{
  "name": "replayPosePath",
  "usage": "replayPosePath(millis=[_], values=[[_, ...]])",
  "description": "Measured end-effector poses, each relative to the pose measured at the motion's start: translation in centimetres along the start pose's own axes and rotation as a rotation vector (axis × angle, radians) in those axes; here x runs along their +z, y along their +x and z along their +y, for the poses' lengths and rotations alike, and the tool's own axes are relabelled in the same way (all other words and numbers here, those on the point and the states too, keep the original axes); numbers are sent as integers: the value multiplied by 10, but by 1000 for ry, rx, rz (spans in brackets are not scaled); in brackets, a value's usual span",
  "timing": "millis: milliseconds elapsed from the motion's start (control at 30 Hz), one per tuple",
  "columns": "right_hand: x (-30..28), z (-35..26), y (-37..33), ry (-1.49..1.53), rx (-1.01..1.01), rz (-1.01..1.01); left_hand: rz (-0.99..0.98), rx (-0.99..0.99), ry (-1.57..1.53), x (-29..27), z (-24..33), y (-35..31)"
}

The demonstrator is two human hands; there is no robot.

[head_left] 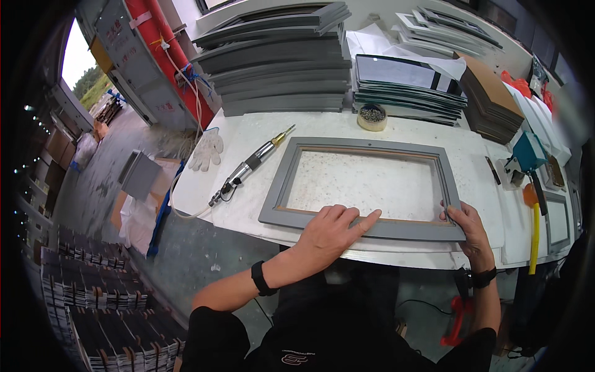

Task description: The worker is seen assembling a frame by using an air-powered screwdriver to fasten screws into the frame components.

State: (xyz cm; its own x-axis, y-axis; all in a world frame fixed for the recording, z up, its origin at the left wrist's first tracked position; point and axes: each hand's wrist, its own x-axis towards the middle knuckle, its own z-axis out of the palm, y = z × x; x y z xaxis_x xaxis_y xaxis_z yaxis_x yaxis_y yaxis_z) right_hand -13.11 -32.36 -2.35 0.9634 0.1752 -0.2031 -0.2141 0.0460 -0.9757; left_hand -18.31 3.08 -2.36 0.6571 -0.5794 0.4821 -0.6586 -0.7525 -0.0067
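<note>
A grey rectangular frame (365,232) with a thin brown inner edge lies on the white worktable in front of me. Speckled white shows through its opening; whether a pane sits there I cannot tell. My left hand (331,235) is closed over the near rail, fingers bent at the inner edge and thumb stretched to the right along it. At the near right corner, my right hand (472,230) grips the side rail, its thumb on top and some fingertips showing inside the opening. Left of the frame lies a pneumatic screwdriver (253,162) with its hose attached.
Behind the frame stand a tall stack of grey frames (279,68), stacked glass panes (406,93) and a round tub of small screws (372,117). Brown boards (493,99) and a yellow-handled hammer (534,229) are at right. A white glove (206,150) lies near the left table edge.
</note>
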Motion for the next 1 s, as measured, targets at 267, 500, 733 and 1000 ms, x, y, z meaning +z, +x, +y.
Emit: replayPosePath(millis=[267, 500, 733, 1000], values=[[13, -15, 18, -958, -87, 149, -213, 13, -50, 6, -29, -8], [-32, -68, 38, -1129, -377, 275, -534, 51, -178, -120, -37, 40], [-110, -121, 155, -1005, -677, 572, -99, -30, -158, -74, -97, 183], [-164, -121, 271, -773, -589, 539, -93, -127, 26, 63, -166, 273]])
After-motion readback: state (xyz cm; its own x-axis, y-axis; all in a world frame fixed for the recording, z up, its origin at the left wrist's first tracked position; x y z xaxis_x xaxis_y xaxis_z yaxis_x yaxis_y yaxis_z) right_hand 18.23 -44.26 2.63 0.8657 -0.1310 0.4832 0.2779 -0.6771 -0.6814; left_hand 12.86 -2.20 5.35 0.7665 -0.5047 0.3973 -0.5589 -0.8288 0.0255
